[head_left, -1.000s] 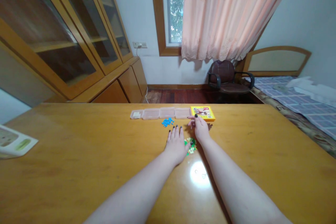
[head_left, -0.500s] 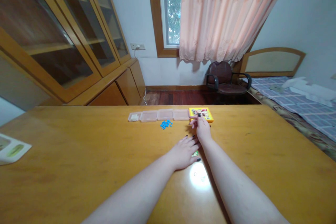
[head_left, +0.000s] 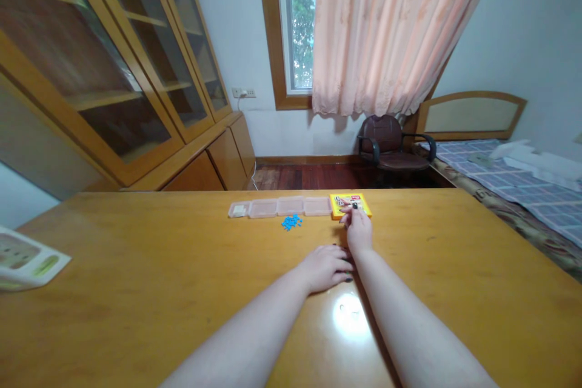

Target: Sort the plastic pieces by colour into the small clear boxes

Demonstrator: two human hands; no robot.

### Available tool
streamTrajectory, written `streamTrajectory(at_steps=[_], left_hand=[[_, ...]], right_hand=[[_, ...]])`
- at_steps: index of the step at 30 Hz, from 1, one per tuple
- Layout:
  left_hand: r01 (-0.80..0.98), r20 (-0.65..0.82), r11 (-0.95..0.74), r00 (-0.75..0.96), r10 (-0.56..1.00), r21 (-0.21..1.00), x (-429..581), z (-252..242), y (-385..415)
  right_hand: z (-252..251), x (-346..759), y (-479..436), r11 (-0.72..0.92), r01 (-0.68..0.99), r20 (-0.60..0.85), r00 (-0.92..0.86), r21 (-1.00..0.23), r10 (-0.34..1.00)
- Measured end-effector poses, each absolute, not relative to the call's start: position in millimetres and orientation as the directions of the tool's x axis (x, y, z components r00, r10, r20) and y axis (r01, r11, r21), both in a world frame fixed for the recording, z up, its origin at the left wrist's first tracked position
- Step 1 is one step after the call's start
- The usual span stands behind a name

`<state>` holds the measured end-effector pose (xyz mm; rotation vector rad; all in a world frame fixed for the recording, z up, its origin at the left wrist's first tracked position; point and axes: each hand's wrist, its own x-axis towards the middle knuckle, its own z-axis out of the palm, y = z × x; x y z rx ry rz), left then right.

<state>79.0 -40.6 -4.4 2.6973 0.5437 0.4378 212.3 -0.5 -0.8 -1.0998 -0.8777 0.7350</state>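
Note:
My left hand rests on the wooden table, palm down, fingers curled and thumb near the index finger. A small green piece shows between thumb and fingers, mostly covered by them. My right hand is raised at the near edge of a flat yellow box with printed pictures. Its fingers are drawn together in a pinch; anything between them is too small to make out. Left of the hands lies a loose pile of small blue pieces. Behind the pile, a row of shallow clear plastic trays reaches to the yellow box.
A white object with a green oval lies at the table's left edge. Light glares on the tabletop in front of my left hand. Beyond the table are a glass-door cabinet, an armchair and a bed.
My left hand's fingers have curled in from a flatter spread, covering more of the green piece. My right hand's fingers have drawn in slightly near the yellow box. The view has tilted a little.

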Motion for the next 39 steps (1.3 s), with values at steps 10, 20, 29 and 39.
streamTrajectory(at_steps=[10,20,29,39], left_hand=[[0.408,0.089,-0.887,0.897,0.434,0.217,84.7,9.8,-79.2],[0.686,-0.021,-0.69,0.713,0.701,0.233,75.7,1.6,-61.0],[0.747,0.082,-0.563,0.575,0.814,0.355,58.5,16.9,-40.1],[0.878,-0.169,-0.419,0.461,0.871,0.234,33.8,8.7,-80.9]], right_hand=[[0.1,220.0,1.8,0.277,-0.104,0.189,0.504,-0.955,0.843],[3.6,224.7,4.8,0.26,-0.137,0.145,0.552,-0.956,0.821],[-11.5,212.3,-3.3,0.144,-0.046,0.121,0.332,-0.988,0.936],[-9.0,232.6,-6.7,0.028,0.002,0.027,-0.085,-1.0,0.996]])
